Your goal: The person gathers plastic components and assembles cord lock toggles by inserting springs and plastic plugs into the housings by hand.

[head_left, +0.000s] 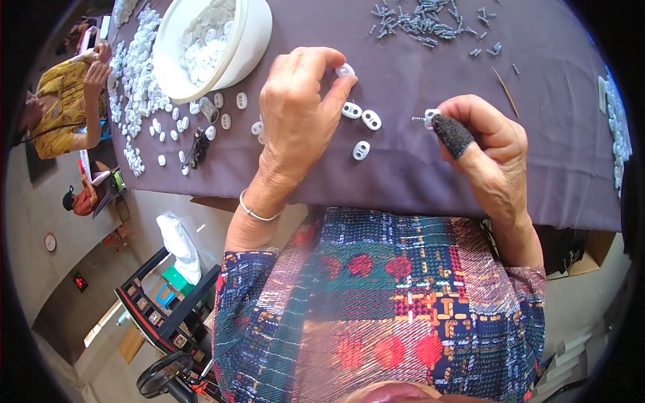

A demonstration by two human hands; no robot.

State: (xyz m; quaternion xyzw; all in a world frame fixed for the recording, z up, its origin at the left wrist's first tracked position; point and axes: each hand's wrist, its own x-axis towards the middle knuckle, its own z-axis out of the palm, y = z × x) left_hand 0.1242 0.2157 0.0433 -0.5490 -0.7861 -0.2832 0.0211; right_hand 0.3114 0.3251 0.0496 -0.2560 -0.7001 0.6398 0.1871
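Observation:
My left hand (295, 101) pinches a white oval cord-lock piece (345, 70) between thumb and forefinger. Off to the right, my right hand (494, 144) grips a small white cord-lock part (431, 119), from which a thin metal spring (417, 119) points left. A dark, rough cover (451, 136) wraps the right thumb. Between the hands lie several two-holed white cord locks, among them one nearest me (361, 150). More cord locks (226, 121) sit left of my left wrist, some partly hidden by that hand.
A white tub (255, 50) tilts at upper left, holding white pieces, with a large spread of them (140, 74) beside it. Loose springs (430, 23) are heaped at the far side. A thin brownish stick (505, 92) lies beyond my right hand. Another person (67, 94) sits at the left.

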